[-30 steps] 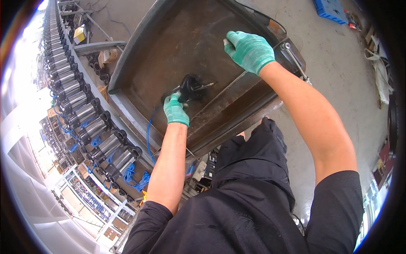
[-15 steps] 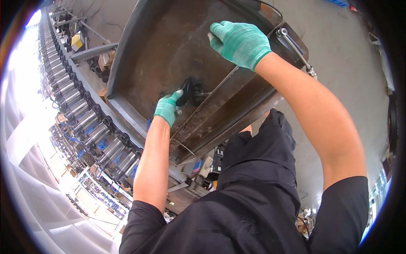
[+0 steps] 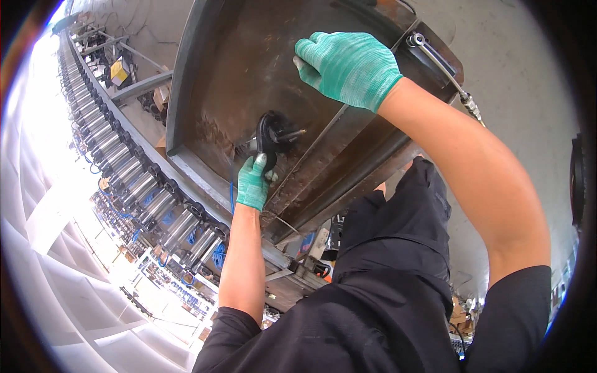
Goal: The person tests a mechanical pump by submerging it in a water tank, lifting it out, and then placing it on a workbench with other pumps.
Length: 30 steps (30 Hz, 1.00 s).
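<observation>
My left hand (image 3: 252, 185), in a green knitted glove, is closed on a black curved part (image 3: 267, 135) with a thin metal stem sticking out at its right side. The part is over the left side of a large brown metal tray (image 3: 230, 81) with a wet-looking sheen. My right hand (image 3: 350, 68), gloved the same way, hovers above the tray's right half. Its fingers are curled in, and whatever they may hold is hidden. Near that hand, a ratchet-like metal tool (image 3: 435, 59) lies at the tray's right edge.
A curving roller conveyor (image 3: 134, 174) runs along the left. A metal rail (image 3: 311, 149) crosses the tray's near side. A yellow box (image 3: 119, 72) lies beyond the conveyor. Blue cable (image 3: 219, 255) hangs beside the rollers.
The black part has turned in my left hand's grip, so its curved side and stem show more. My left hand has drawn slightly nearer to me. My right hand stays curled above the tray.
</observation>
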### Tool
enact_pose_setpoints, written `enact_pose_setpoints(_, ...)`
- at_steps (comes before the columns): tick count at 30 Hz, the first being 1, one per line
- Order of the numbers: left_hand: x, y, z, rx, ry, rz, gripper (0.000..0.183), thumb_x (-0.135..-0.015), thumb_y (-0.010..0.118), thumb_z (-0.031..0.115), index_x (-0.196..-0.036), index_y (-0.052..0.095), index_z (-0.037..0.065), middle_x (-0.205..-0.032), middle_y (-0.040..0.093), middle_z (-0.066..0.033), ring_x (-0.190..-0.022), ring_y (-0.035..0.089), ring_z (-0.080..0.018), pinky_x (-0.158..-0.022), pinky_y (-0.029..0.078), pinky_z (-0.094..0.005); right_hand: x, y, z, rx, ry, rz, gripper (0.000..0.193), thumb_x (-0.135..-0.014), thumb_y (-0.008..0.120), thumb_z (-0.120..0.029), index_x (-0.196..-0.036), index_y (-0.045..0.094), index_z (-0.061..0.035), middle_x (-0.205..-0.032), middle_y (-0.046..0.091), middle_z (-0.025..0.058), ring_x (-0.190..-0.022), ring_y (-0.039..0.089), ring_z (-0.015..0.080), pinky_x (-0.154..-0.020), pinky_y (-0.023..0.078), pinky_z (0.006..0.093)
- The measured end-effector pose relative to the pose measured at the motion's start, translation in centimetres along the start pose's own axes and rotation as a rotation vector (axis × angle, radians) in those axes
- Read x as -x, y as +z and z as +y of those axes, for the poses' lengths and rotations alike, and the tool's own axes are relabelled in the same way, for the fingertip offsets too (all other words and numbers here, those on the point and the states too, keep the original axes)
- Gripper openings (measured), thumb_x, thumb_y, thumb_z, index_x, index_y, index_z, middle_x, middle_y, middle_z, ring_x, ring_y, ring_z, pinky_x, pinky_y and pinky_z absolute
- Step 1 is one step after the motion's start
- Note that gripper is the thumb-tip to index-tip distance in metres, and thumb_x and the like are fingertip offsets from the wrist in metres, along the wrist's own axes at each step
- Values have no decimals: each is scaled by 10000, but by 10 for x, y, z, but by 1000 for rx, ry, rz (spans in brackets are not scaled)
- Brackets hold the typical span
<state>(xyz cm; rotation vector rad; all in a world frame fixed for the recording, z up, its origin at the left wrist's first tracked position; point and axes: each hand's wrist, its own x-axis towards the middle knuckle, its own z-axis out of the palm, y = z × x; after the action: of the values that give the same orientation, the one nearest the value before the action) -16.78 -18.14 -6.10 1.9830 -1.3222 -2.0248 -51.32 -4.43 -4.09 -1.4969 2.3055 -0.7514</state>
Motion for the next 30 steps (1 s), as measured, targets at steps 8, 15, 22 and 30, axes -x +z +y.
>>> enact_pose_setpoints(8,-8,-1,-3,-10,49,10,244,-957,703,230,-1083,593,52,-871,619,-28,-639,548,-118,-613,521,-299,2,11,5,4,-115,226,153,-948,609,-251,-924,644,-104,-772,640,67,-705,674,268,-614,558,409)
enact_pose_setpoints(15,-5,-1,-3,62,63,25,268,-951,714,236,-1088,575,54,-867,601,-22,-650,542,-122,-631,525,-314,3,7,5,6,-121,227,151,-941,628,-257,-919,646,-109,-767,634,61,-710,677,248,-601,555,390)
enact_pose_setpoints(22,-2,2,-1,70,91,-3,273,-949,717,246,-1082,570,59,-883,599,-23,-656,537,-126,-643,519,-324,3,4,3,-42,-76,114,207,-954,599,-302,-945,667,-107,-858,690,106,-789,710,303,-676,578,444)
enact_pose_setpoints(30,-4,-3,-2,83,103,-31,255,-951,704,253,-1094,604,68,-916,622,-29,-663,523,-141,-668,512,-360,4,3,4,-78,-113,152,205,-956,601,-299,-939,667,-105,-836,684,100,-792,713,284,-671,583,428)
